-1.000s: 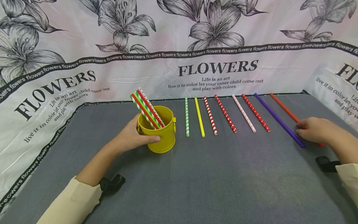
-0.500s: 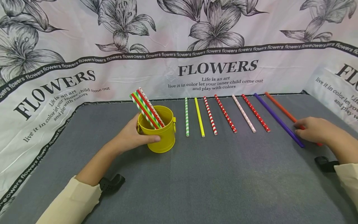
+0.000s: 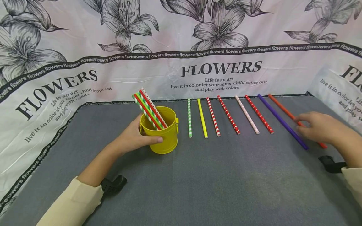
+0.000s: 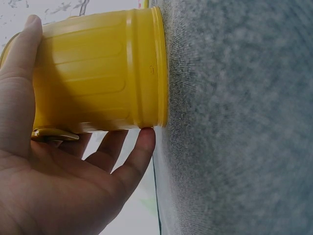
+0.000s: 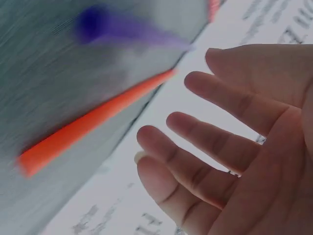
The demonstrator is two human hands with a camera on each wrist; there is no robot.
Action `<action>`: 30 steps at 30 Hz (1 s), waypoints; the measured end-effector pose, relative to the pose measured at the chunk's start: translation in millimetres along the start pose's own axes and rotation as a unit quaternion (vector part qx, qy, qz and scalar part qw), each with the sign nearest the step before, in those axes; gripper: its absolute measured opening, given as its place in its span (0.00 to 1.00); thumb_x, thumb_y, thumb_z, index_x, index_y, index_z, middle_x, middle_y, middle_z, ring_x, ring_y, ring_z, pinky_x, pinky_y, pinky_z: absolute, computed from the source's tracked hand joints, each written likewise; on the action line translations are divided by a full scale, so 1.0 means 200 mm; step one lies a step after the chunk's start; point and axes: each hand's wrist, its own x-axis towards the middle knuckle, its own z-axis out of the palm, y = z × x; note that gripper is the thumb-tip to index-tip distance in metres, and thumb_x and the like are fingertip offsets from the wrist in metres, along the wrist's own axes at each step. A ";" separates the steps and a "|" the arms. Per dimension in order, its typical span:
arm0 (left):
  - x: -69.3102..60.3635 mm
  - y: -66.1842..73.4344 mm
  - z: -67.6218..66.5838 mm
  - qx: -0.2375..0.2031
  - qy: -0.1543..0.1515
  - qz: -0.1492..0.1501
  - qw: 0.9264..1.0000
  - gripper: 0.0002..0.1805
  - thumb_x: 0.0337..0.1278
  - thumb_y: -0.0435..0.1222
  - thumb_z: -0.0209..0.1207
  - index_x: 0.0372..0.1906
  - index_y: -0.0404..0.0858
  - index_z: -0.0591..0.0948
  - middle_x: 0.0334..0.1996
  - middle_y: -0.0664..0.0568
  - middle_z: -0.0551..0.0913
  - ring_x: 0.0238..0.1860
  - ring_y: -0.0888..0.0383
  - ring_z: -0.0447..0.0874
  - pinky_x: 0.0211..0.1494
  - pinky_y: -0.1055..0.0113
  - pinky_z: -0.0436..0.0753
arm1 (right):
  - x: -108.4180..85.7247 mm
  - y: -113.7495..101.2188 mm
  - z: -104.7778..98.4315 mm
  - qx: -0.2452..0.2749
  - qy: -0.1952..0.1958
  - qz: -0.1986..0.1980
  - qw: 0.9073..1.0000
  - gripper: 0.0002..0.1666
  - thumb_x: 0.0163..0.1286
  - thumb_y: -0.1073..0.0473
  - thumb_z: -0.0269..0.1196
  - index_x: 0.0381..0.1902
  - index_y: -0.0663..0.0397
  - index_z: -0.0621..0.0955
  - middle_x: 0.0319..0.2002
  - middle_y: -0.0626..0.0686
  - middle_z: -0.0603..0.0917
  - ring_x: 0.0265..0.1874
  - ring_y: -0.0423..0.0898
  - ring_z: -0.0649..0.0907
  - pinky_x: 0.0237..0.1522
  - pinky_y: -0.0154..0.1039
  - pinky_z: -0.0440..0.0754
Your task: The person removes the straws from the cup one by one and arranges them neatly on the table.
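Observation:
My left hand (image 3: 133, 138) grips the yellow bucket (image 3: 165, 142), its thumb across the front and its fingers round the far side. In the left wrist view the bucket (image 4: 93, 73) stands on the cloth. Several patterned paper straws (image 3: 151, 110) lean to the left inside it. Over at the right, my right hand (image 3: 320, 127) hovers above an orange straw (image 3: 282, 108) that lies on the table. The right wrist view has the hand (image 5: 234, 142) with loosely bent fingers and nothing in them, apart from the orange straw (image 5: 93, 117). A purple straw (image 3: 282, 121) lies just left of the orange one.
Between bucket and purple straw lie a green-striped straw (image 3: 189, 119), a yellow one (image 3: 202, 119), a red-striped one (image 3: 213, 117), and several dotted straws (image 3: 229, 116) in a row. Grey cloth (image 3: 198, 182) covers the table. A flower-printed sheet (image 3: 158, 75) hangs behind.
The orange straw has shifted left towards the purple one, and my right hand has let go of it and lifted. My left hand and the bucket stay in place.

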 end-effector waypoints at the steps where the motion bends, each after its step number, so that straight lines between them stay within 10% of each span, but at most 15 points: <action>1: 0.00 0.00 0.00 -0.002 -0.001 0.002 1.000 0.45 0.50 0.35 0.76 0.70 0.41 0.62 0.60 0.49 0.76 0.57 0.49 0.77 0.61 0.55 0.77 | 0.00 -0.03 -0.01 0.005 0.007 -0.009 1.000 0.19 0.67 0.64 0.61 0.51 0.76 0.78 0.48 0.79 0.78 0.48 0.77 0.77 0.46 0.70 0.75; 15: 0.00 0.00 0.00 0.002 0.002 -0.011 1.000 0.45 0.50 0.35 0.75 0.70 0.42 0.61 0.60 0.49 0.75 0.57 0.50 0.77 0.61 0.55 0.77 | 0.06 -0.69 -0.12 0.072 0.079 -0.163 0.981 0.16 0.68 0.64 0.64 0.53 0.61 0.84 0.51 0.58 0.84 0.47 0.54 0.83 0.47 0.56 0.80; 24: 0.01 -0.01 0.01 0.001 0.001 -0.007 1.000 0.45 0.50 0.36 0.76 0.70 0.42 0.62 0.60 0.50 0.76 0.57 0.50 0.77 0.61 0.54 0.77 | 0.18 -1.08 -0.23 0.124 0.159 -0.280 0.939 0.13 0.69 0.67 0.61 0.50 0.57 0.85 0.44 0.51 0.87 0.32 0.45 0.83 0.41 0.47 0.80; 30: 0.01 -0.01 0.01 -0.001 0.002 0.000 1.000 0.45 0.49 0.36 0.76 0.69 0.42 0.63 0.58 0.49 0.77 0.56 0.49 0.78 0.60 0.54 0.78 | 0.32 -1.30 -0.26 0.164 0.169 -0.329 0.915 0.14 0.70 0.66 0.60 0.52 0.60 0.85 0.47 0.53 0.87 0.44 0.49 0.84 0.49 0.48 0.81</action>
